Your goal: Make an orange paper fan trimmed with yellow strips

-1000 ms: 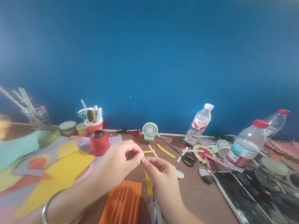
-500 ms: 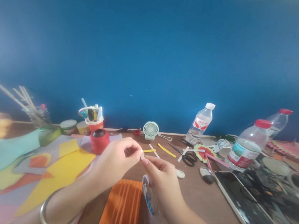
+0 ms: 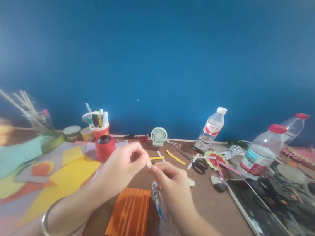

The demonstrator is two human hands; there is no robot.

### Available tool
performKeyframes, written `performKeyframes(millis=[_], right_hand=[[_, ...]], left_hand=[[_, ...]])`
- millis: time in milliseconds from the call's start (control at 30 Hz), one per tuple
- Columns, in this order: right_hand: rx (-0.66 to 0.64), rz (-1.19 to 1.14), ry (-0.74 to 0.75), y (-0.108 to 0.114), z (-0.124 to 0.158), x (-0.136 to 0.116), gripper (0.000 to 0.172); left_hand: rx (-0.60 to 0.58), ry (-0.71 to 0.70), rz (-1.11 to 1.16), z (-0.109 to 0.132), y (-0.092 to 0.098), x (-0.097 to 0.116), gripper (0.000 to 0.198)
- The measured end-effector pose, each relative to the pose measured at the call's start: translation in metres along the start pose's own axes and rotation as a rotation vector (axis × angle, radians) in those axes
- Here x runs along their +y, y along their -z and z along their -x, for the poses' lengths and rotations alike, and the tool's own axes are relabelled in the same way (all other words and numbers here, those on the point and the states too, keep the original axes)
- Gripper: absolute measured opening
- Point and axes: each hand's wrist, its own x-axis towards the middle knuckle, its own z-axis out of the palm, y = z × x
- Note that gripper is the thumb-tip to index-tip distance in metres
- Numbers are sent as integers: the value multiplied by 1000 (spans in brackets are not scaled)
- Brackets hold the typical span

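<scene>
My left hand (image 3: 128, 168), with a metal bangle at the wrist, pinches one end of a small whitish strip (image 3: 149, 161). The strip's other end is pinched by my right hand (image 3: 173, 182), so the hands almost meet above the table. Whether the strip is paper or tape I cannot tell. Below them lies an orange sheet (image 3: 128, 213) with lengthwise stripes or folds. Partly behind my right hand stands what looks like a roll of clear tape with a white and blue core (image 3: 158, 202). Yellow paper strips (image 3: 175, 158) and black-handled scissors (image 3: 200, 166) lie beyond.
Coloured paper sheets (image 3: 74, 176) spread on the left, near a red spool (image 3: 104, 149) and a cup of pens (image 3: 99, 128). A small fan (image 3: 159, 136) stands at the back. Bottles (image 3: 260, 154), a computer mouse (image 3: 218, 183) and a phone (image 3: 263, 219) are on the right.
Both hands have shifted very slightly up and left, and a little more of the whitish strip shows between the fingertips. The other things stay as they were.
</scene>
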Motion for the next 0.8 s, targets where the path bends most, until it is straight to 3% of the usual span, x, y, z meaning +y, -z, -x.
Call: performKeyframes(millis=[800], right_hand=[[2, 81, 35, 2, -1, 4, 18]], left_hand=[[25, 37, 62, 0, -3, -2, 18]])
